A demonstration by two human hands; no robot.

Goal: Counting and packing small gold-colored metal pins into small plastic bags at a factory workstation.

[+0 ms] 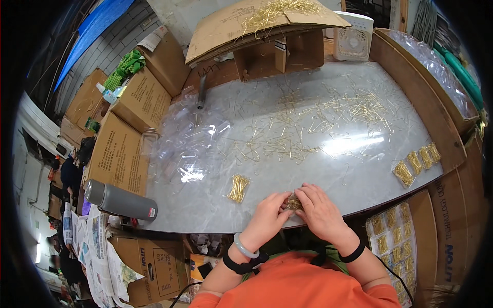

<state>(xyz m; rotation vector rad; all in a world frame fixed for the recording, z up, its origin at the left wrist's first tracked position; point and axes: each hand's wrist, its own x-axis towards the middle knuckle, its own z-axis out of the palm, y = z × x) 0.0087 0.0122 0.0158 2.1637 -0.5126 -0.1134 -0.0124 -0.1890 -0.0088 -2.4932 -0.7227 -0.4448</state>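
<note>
At the table's near edge, my left hand and my right hand close around a small bundle of gold wire hooks from either side. Fingers cover most of the bundle, so any wrapping on it cannot be made out. To the left of my hands lies a clear pack of gold hooks. Beyond my hands, loose gold wire hooks are scattered over the grey tabletop. Several filled packs stand in a row by the right edge.
Clear plastic cases are heaped at the left, near a grey bottle lying on its side. Cardboard boxes border the left. A cardboard shelf and a white fan stand at the back. Below right, a carton holds more packs.
</note>
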